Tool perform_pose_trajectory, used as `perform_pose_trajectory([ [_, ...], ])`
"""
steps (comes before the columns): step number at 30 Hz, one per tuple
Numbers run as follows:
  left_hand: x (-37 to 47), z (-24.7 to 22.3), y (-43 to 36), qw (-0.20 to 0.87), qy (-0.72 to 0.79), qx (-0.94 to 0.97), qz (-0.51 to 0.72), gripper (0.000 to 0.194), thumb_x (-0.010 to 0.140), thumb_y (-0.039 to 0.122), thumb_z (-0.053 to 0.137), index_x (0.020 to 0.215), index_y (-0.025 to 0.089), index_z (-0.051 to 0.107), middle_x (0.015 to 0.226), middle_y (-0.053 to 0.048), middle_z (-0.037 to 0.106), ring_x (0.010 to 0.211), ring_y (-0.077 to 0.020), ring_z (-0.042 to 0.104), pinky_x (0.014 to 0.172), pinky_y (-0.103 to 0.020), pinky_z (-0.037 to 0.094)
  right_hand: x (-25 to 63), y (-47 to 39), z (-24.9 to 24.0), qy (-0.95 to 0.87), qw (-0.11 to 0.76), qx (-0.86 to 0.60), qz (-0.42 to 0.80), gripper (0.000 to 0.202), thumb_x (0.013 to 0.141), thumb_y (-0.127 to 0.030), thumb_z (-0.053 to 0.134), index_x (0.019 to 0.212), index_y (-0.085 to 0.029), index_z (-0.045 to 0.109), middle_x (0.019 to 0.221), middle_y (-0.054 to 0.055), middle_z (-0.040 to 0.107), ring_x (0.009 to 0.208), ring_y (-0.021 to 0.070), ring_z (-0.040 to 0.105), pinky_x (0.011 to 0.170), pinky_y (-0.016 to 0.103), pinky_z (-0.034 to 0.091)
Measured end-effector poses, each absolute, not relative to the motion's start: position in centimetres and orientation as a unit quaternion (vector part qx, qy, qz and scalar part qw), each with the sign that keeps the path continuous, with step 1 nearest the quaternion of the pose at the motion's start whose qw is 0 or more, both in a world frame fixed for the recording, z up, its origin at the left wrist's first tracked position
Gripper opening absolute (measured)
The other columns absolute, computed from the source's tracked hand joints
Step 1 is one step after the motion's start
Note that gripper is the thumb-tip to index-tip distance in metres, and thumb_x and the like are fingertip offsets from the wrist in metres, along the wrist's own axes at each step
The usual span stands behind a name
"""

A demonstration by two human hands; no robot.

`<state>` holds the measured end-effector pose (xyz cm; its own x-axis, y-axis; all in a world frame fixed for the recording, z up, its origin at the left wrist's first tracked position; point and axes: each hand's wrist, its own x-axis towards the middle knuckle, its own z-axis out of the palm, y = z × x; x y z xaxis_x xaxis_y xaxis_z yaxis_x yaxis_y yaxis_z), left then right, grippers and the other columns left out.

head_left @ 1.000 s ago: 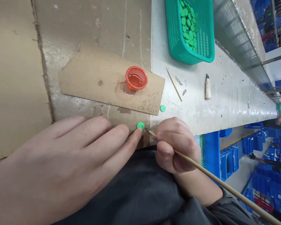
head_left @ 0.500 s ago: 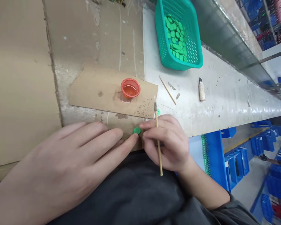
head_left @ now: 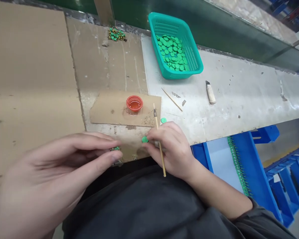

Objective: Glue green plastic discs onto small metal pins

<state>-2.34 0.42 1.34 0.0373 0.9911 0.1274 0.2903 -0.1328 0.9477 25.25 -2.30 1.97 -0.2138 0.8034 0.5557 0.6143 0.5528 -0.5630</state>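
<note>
Between thumb and fingertips, my left hand [head_left: 64, 166] pinches a small green piece [head_left: 115, 148] with dark parts, mostly covered by the fingers. My right hand [head_left: 170, 144] grips a green disc [head_left: 145, 139] at its fingertips. A thin wooden brush [head_left: 160, 149] also rests in that hand, its tip pointing up past the knuckles. Just beyond the right hand lies another green disc [head_left: 163, 120]. A small red cup [head_left: 134, 103] with liquid stands on a cardboard strip [head_left: 104, 108] in front of both hands.
A teal basket [head_left: 199, 66] of green discs stands at the back. Near it are a thin stick [head_left: 171, 99] and a whitish bottle [head_left: 210, 93]. A pile of small green and gold pieces [head_left: 116, 34] sits at the back left. Blue bins [head_left: 254, 166] are at the right.
My left hand has drawn away leftward from the green disc, and a small green piece now shows in its pinch. My right hand now has the disc at its fingertips. The view has shifted.
</note>
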Motion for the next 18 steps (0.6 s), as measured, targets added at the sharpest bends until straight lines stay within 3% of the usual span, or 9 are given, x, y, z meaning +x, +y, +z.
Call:
perform_pose_trajectory([
  [3, -1.8, 1.8, 1.1, 0.42, 0.517, 0.619, 0.416, 0.024, 0.087, 0.052, 0.107, 0.092, 0.035, 0.092, 0.108, -0.005, 0.089, 0.099, -0.0229, 0.088, 0.079, -0.022, 0.077, 26.4, -2.8, 2.8, -0.743, 0.462, -0.46, 0.153, 0.043, 0.116, -0.004, 0.055, 0.149, -0.026, 0.072, 0.13, 0.009, 0.091, 0.111, 0.0236, 0.082, 0.1, 0.046, 0.07],
  [6, -0.8, 1.9, 1.6, 0.417, 0.537, 0.611, 0.406, 0.03, 0.084, 0.06, 0.108, 0.092, 0.034, 0.094, 0.107, -0.005, 0.089, 0.085, -0.0198, 0.086, 0.069, -0.019, 0.074, 27.7, -3.1, 3.4, -0.716, 0.477, -0.464, 0.21, 0.052, 0.119, -0.009, 0.048, 0.164, -0.026, 0.069, 0.15, 0.011, 0.087, 0.12, 0.0244, 0.084, 0.107, 0.049, 0.073],
  [9, 0.3, 2.3, 1.7, 0.42, 0.57, 0.592, 0.384, 0.035, 0.084, 0.063, 0.107, 0.099, 0.033, 0.096, 0.102, -0.005, 0.09, 0.076, -0.0191, 0.085, 0.07, -0.018, 0.074, 28.1, -2.8, 3.4, -0.679, 0.52, -0.462, 0.236, 0.034, 0.121, -0.015, 0.059, 0.146, -0.027, 0.079, 0.133, 0.006, 0.091, 0.112, 0.0214, 0.087, 0.105, 0.043, 0.076],
  [12, 1.4, 2.9, 1.6, 0.422, 0.584, 0.586, 0.369, 0.035, 0.082, 0.058, 0.108, 0.103, 0.032, 0.096, 0.095, -0.005, 0.09, 0.076, -0.0208, 0.086, 0.074, -0.02, 0.075, 28.1, -2.0, 3.0, -0.665, 0.554, -0.447, 0.228, 0.021, 0.12, -0.013, 0.065, 0.128, -0.028, 0.076, 0.116, 0.001, 0.086, 0.104, 0.0178, 0.088, 0.096, 0.036, 0.077],
  [15, 2.1, 3.4, 1.4, 0.406, 0.588, 0.6, 0.359, 0.03, 0.082, 0.055, 0.107, 0.097, 0.032, 0.095, 0.092, -0.003, 0.089, 0.075, -0.0184, 0.085, 0.074, -0.018, 0.074, 28.0, -1.3, 2.8, -0.655, 0.58, -0.435, 0.213, 0.019, 0.118, -0.017, 0.071, 0.132, -0.031, 0.068, 0.121, 0.001, 0.079, 0.102, 0.0162, 0.088, 0.09, 0.033, 0.078],
  [18, 2.5, 3.5, 1.1, 0.38, 0.59, 0.621, 0.348, 0.028, 0.09, 0.057, 0.102, 0.104, 0.034, 0.096, 0.103, -0.002, 0.091, 0.083, -0.0187, 0.087, 0.082, -0.02, 0.076, 28.2, -1.4, 3.0, -0.673, 0.548, -0.446, 0.219, 0.02, 0.119, -0.018, 0.073, 0.133, -0.031, 0.069, 0.13, 0.003, 0.081, 0.113, 0.0169, 0.089, 0.098, 0.033, 0.078],
])
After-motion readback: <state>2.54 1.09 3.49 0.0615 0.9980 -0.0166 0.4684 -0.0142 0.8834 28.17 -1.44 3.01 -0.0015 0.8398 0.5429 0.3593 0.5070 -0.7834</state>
